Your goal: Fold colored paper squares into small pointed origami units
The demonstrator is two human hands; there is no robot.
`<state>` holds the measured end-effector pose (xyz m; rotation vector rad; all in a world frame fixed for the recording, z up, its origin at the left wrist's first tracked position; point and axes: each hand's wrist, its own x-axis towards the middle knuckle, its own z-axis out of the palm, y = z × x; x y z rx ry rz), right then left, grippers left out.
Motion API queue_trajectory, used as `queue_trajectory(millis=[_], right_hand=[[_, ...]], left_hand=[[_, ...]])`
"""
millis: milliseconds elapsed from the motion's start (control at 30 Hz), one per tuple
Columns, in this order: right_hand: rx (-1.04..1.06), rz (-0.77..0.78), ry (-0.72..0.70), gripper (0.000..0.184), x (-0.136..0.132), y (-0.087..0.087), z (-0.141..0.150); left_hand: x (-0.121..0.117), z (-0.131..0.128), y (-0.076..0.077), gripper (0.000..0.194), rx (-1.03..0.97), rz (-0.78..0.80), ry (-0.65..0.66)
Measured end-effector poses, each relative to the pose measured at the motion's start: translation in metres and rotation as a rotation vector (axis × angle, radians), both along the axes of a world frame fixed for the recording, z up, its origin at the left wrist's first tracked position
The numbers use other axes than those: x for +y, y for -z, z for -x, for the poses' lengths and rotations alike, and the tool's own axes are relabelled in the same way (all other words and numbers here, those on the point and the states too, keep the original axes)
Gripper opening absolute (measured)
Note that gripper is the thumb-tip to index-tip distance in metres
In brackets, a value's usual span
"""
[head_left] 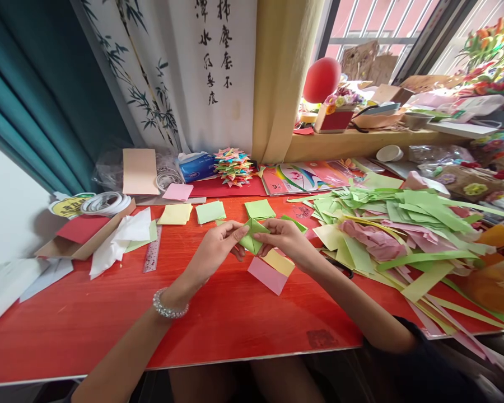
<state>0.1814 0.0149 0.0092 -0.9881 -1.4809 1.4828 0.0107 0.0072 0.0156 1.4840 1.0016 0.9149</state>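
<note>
A small folded green paper (251,237) is held up over the table between my two hands. My left hand (223,242) pinches its left side, and my right hand (286,239) pinches its right side. Below them lie a pink paper (267,275) and a yellow paper (279,262), partly overlapping. Just beyond my hands sit a stack of green paper squares (260,209), a pale green stack (210,212) and a pale yellow stack (175,214). Another green folded piece (294,223) lies partly hidden behind my right hand.
Paper offcuts (403,224) heap up on the right of the red table (235,324). To the left are a ruler (152,252), white tissue (124,238) and a cardboard tray (71,249). A colourful folded-paper ball (234,167) and a blue tissue pack (197,167) stand at the back.
</note>
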Motion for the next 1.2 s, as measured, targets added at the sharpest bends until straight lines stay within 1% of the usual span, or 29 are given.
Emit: queue_trajectory(millis=[67, 133, 333, 500, 633, 733, 833, 933, 1033, 1100, 1200], right_hand=[[0.007, 0.007, 0.007, 0.024, 0.000, -0.001, 0.000], [0.007, 0.001, 0.006, 0.024, 0.000, -0.001, 0.000], [0.038, 0.025, -0.053, 0.020, 0.001, -0.001, -0.003], [0.077, 0.001, -0.031, 0.013, 0.001, 0.000, -0.003], [0.143, 0.000, -0.015, 0.012, 0.000, 0.003, -0.002], [0.205, 0.017, -0.009, 0.010, 0.001, 0.003, -0.003], [0.239, 0.016, 0.015, 0.012, 0.001, 0.002, -0.005], [0.236, -0.003, 0.012, 0.015, 0.001, 0.000, -0.007], [0.207, 0.006, -0.024, 0.015, 0.000, -0.002, -0.007], [0.170, 0.035, -0.073, 0.018, -0.001, -0.004, -0.007], [0.101, 0.045, -0.122, 0.022, -0.002, -0.008, -0.007]], left_hand=[[0.000, 0.002, -0.004, 0.026, -0.006, 0.044, 0.037], [0.001, 0.003, -0.005, 0.026, -0.013, 0.058, 0.046], [0.002, 0.002, -0.001, 0.021, -0.024, 0.049, -0.027], [0.002, 0.003, -0.002, 0.018, -0.037, 0.049, -0.043], [0.001, 0.003, -0.003, 0.020, -0.097, 0.072, -0.045], [0.001, 0.005, -0.006, 0.021, -0.169, 0.098, -0.015], [0.000, 0.006, -0.010, 0.015, -0.213, 0.064, -0.010], [0.000, 0.007, -0.009, 0.013, -0.237, 0.027, -0.054], [-0.001, 0.006, -0.006, 0.012, -0.262, -0.007, -0.101], [-0.001, 0.006, -0.005, 0.013, -0.238, -0.055, -0.140], [-0.002, 0.006, -0.005, 0.018, -0.127, -0.128, -0.163]])
